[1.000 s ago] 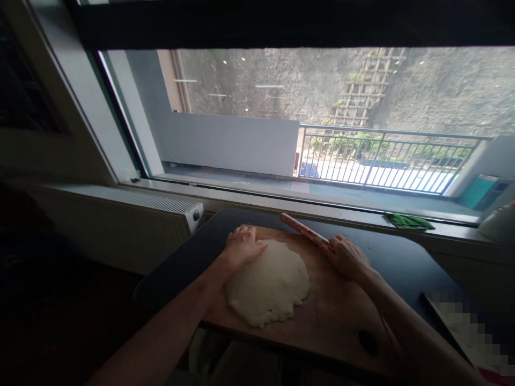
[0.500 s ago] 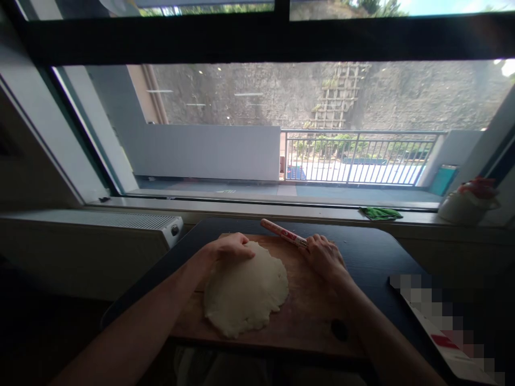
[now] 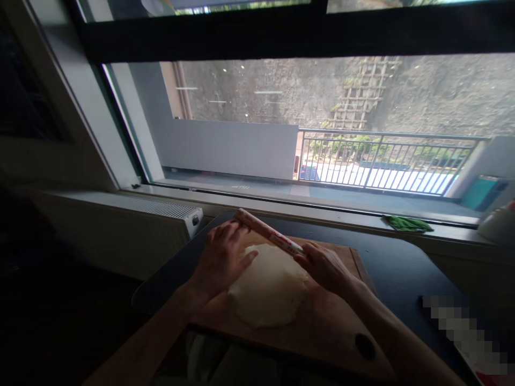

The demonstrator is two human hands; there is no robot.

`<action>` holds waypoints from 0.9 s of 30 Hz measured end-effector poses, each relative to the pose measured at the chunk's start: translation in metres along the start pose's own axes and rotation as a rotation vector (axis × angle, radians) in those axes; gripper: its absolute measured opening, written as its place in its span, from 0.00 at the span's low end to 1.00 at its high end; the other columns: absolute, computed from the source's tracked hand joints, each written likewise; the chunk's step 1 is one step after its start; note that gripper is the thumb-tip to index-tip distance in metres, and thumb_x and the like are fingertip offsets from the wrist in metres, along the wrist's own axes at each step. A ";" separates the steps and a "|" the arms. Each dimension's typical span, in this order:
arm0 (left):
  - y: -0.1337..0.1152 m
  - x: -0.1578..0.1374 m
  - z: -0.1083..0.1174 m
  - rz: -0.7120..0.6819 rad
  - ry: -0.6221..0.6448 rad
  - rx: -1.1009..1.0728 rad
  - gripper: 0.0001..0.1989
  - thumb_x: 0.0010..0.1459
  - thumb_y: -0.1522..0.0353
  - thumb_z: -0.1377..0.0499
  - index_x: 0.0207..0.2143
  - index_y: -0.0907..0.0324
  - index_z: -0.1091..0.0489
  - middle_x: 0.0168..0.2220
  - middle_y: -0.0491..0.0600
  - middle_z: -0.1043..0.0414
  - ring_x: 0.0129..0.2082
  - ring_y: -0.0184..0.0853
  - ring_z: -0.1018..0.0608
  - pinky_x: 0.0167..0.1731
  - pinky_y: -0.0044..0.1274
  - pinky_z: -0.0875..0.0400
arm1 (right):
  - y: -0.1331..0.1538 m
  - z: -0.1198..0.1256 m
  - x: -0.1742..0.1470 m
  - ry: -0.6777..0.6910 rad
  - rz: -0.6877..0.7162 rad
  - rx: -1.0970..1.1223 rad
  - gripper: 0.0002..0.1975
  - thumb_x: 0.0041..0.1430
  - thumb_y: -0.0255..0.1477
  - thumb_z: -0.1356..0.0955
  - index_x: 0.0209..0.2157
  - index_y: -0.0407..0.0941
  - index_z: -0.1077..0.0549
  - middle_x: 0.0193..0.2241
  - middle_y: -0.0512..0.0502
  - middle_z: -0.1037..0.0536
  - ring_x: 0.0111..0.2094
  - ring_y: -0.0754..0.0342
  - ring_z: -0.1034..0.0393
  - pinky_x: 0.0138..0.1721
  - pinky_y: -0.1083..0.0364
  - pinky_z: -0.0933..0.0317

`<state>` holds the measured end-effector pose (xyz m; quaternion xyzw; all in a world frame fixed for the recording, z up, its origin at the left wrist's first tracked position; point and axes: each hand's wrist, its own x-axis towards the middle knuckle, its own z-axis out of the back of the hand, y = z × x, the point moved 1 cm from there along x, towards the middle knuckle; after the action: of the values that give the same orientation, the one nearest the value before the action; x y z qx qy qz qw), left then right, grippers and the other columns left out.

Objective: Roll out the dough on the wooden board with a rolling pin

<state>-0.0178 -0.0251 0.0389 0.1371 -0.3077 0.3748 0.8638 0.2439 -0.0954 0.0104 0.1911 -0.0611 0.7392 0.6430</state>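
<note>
A flat, roughly round sheet of pale dough point(image 3: 267, 289) lies on a wooden cutting board point(image 3: 322, 343). My right hand point(image 3: 324, 265) is closed around the near end of a rolling pin point(image 3: 269, 233) with red print on it. The pin slants up and leftward over the far side of the dough. At its far end is my left hand point(image 3: 225, 252), fingers stretched out against or just beside the pin. The left thumb is spread away from the fingers, over the edge of the dough.
The board rests on a dark table point(image 3: 396, 268) before a window. A radiator point(image 3: 161, 214) stands to the left. On the sill are a green cloth point(image 3: 408, 223) and a white pot point(image 3: 497, 225). A partly blurred-out flat item point(image 3: 462, 327) lies at the table's right.
My left hand has let go of the dough's edge and moved up to the pin's far end. The pin has come nearer the dough in my right hand. The view has turned left.
</note>
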 end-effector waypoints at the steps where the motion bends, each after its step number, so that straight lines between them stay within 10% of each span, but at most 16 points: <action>1: -0.001 -0.005 0.004 -0.033 0.004 0.017 0.24 0.55 0.58 0.45 0.53 0.56 0.39 0.54 0.54 0.37 0.56 0.45 0.38 0.57 0.40 0.49 | 0.011 -0.002 0.004 0.007 0.030 0.017 0.19 0.65 0.44 0.45 0.36 0.47 0.32 0.33 0.50 0.26 0.32 0.56 0.32 0.30 0.57 0.51; 12: 0.039 -0.030 -0.007 0.023 0.174 0.046 0.22 0.56 0.62 0.45 0.54 0.53 0.38 0.51 0.51 0.33 0.54 0.43 0.35 0.58 0.46 0.57 | 0.035 -0.020 0.058 0.177 0.093 -0.080 0.16 0.66 0.37 0.44 0.48 0.49 0.32 0.47 0.44 0.29 0.49 0.51 0.38 0.47 0.53 0.45; 21: 0.017 -0.041 0.005 -0.029 0.221 -0.034 0.14 0.56 0.63 0.44 0.47 0.50 0.32 0.37 0.45 0.28 0.45 0.39 0.30 0.58 0.48 0.63 | 0.062 -0.019 -0.001 0.149 -0.099 0.051 0.26 0.66 0.42 0.53 0.60 0.52 0.44 0.61 0.52 0.42 0.64 0.51 0.60 0.61 0.49 0.60; 27: 0.027 -0.044 0.010 0.037 0.176 0.037 0.17 0.56 0.65 0.43 0.49 0.52 0.33 0.40 0.48 0.28 0.47 0.42 0.31 0.58 0.50 0.61 | 0.040 -0.026 0.069 0.280 -0.297 0.065 0.28 0.66 0.41 0.55 0.62 0.47 0.48 0.62 0.44 0.46 0.63 0.48 0.56 0.58 0.45 0.55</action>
<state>-0.0646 -0.0360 0.0188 0.1137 -0.2261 0.4068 0.8777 0.1928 -0.0295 0.0178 0.1139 0.0818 0.6574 0.7404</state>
